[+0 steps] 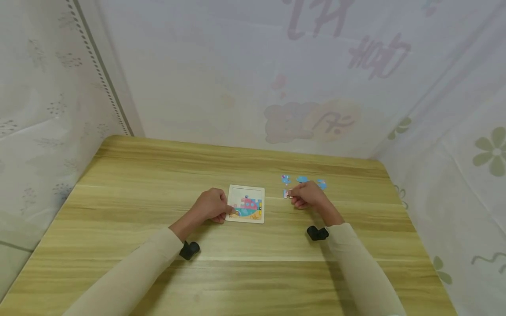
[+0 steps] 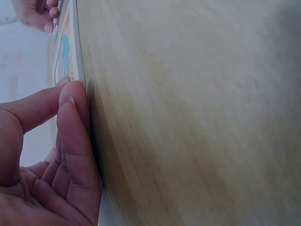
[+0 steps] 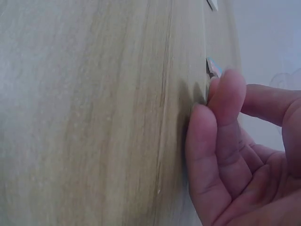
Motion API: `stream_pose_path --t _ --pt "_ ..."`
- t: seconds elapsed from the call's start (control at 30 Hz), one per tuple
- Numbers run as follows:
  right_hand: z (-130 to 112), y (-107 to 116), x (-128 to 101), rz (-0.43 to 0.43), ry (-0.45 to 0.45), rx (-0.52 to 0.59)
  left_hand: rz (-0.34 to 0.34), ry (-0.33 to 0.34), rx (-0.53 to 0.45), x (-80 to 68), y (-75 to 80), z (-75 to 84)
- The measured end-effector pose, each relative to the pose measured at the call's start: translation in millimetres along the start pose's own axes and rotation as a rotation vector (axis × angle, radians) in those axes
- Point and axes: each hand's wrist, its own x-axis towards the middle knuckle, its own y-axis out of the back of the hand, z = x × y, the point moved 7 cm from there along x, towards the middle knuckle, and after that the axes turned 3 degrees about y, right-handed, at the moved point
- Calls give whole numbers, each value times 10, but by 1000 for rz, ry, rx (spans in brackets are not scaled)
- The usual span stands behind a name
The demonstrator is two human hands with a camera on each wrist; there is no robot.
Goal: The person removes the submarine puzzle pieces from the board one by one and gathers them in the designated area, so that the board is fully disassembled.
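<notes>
A square puzzle tray (image 1: 239,195) with a pale frame lies flat on the table, its lower part filled with pieces forming a pink and teal picture. My left hand (image 1: 211,205) grips the tray's left edge, thumb on top and curled fingers against the side. To the right, my right hand (image 1: 310,195) pinches a small puzzle piece (image 1: 285,193) between thumb and fingertips, low over the wood. In the right wrist view, the fingertips hide most of this piece (image 3: 214,66). Behind that hand lie loose blue pieces, one (image 1: 285,179) at the left and another (image 1: 322,184) at the right.
The wooden table (image 1: 221,281) reaches back to a printed cloth wall (image 1: 197,87), with more cloth at both sides. A third loose blue piece (image 1: 302,179) lies just beyond the right hand. Black wrist cameras (image 1: 189,250) sit below both hands.
</notes>
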Motion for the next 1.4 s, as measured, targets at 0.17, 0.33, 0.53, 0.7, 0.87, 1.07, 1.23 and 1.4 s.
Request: stream_pose_path --t 0.17,0.33,0.53,0.7,0.87,1.07,1.23,1.4 --pt "-17 12 -24 35 -8 -38 1 1 -1 0 -5 -1" --pt "-27 10 -44 52 -17 -54 -2 2 -5 1 -7 -5" --pt "-28 -12 -31 72 -7 -69 2 4 3 2 1 -10" --pt "-33 -14 -40 72 -5 -69 -1 7 2 4 0 -10" --pt "-43 -12 -63 56 4 -45 1 3 4 0 -4 -5" --pt "-157 -97 -95 41 80 -69 2 1 -1 -6 -4 -4" --pt "-286 -263 -110 25 130 -58 4 4 5 -8 -9 -9" --pt "-443 -500 -126 -39 164 -56 9 7 7 -12 -7 2"
